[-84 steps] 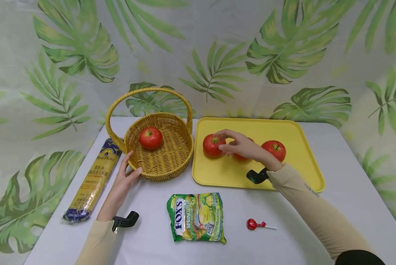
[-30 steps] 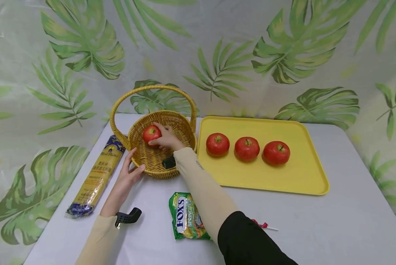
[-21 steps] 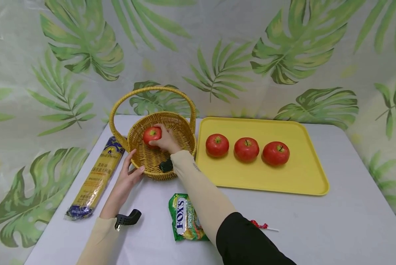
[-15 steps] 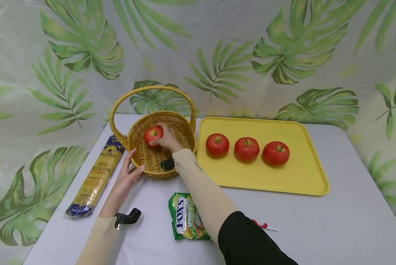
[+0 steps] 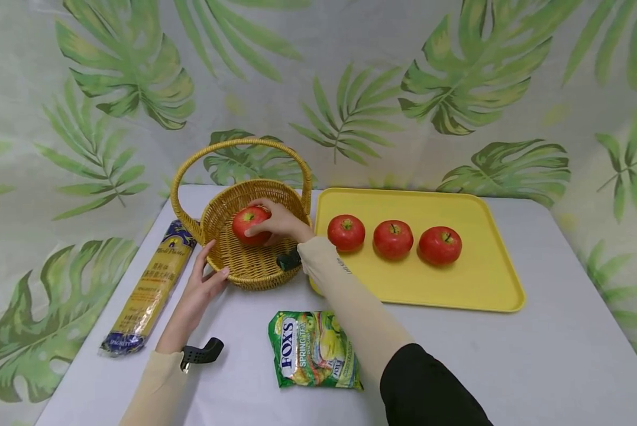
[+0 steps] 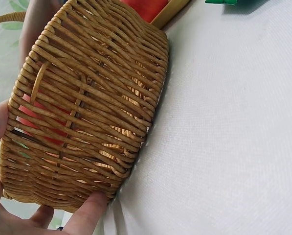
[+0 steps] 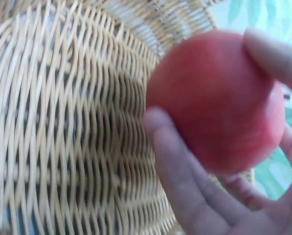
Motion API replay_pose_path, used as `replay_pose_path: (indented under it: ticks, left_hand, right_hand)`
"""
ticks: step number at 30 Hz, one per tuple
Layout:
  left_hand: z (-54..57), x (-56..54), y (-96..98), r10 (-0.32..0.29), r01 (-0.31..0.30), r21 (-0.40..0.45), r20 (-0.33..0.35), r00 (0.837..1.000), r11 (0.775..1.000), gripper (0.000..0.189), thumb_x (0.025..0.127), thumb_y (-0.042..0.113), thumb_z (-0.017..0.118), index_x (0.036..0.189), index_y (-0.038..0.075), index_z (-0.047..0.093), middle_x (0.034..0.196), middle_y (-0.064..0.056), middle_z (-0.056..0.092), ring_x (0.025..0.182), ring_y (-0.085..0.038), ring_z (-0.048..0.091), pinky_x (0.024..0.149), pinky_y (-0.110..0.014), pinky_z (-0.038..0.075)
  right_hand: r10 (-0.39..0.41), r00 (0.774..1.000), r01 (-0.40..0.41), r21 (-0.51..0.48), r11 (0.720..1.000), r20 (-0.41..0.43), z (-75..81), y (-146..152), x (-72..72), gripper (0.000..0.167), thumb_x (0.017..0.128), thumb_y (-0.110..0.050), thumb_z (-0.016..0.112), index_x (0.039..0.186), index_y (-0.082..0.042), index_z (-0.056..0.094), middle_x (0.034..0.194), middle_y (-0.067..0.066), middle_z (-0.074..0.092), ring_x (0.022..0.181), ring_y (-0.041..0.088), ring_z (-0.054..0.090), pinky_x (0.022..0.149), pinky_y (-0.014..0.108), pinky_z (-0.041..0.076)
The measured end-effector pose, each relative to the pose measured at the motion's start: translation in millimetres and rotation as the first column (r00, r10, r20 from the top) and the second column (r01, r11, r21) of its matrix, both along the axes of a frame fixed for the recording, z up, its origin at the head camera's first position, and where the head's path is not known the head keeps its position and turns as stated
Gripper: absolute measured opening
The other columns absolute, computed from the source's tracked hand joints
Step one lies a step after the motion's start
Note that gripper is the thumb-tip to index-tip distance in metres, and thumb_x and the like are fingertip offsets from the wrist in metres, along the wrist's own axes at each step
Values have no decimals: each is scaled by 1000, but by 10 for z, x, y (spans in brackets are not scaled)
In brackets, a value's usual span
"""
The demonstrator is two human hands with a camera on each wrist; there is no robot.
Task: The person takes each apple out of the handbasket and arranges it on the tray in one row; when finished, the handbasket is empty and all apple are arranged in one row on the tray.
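Observation:
A red apple (image 5: 248,226) is in my right hand (image 5: 283,223), which grips it between thumb and fingers inside the wicker basket (image 5: 254,280). In the right wrist view the apple (image 7: 214,98) seems raised off the basket's woven floor. My left hand (image 5: 198,296) touches the basket's left front side. In the left wrist view its fairly straight fingers (image 6: 89,213) rest against the outer wall and rim. Right of the basket lies a yellow tray (image 5: 424,290) bearing three red apples: a left one (image 5: 346,232), a middle one (image 5: 393,239) and a right one (image 5: 440,245).
The basket's tall handle (image 5: 241,142) arches over its bowl. A spaghetti packet (image 5: 148,290) lies to the left. In front sits a green Fox's candy bag (image 5: 315,349), partly beneath the right sleeve (image 5: 358,302). A leaf-print cloth (image 5: 350,89) hangs behind the white table (image 5: 536,355).
My right hand came from over the tray into the basket and took hold of the apple there. Lately it has shifted slightly right with the apple. My left hand stays at the basket.

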State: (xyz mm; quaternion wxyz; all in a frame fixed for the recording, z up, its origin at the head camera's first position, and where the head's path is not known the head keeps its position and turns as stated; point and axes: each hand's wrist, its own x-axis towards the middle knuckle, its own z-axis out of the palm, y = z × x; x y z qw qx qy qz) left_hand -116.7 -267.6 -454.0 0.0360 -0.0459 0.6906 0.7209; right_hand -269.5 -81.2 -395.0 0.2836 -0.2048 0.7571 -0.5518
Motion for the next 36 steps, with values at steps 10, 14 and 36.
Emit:
replay_pose_path:
  ticks: [10,14,36]
  left_hand:
    - [-4,9,22,-1,2,10,-20,1000,1000,70,99,12,51,154,26,10,157,-6,-11,139,-41,16,110,-50,24]
    - [-10,12,28,-5,6,18,-26,1000,1000,71,99,13,52,154,27,10,157,-7,-11,139,-40,16,110,-50,24]
    - [-35,26,-17,-18,17,-27,-28,999,1000,73,99,16,54,154,28,8,157,-8,-12,138,-41,16,110,-51,23]
  right_hand:
    - [171,985,-171,-27,985,7,210,403,-40,65,84,-15,74,140,-20,42,131,15,36,87,39,63,77,52,54]
    - [198,980,-198,-21,980,-5,317,647,-25,65,84,-18,74,140,-24,41,134,12,33,84,46,63,75,48,56]
    - [-46,989,60,99,993,-138,529,2636,106,63,87,-23,71,142,-26,41,136,10,35,81,36,63,75,51,54]
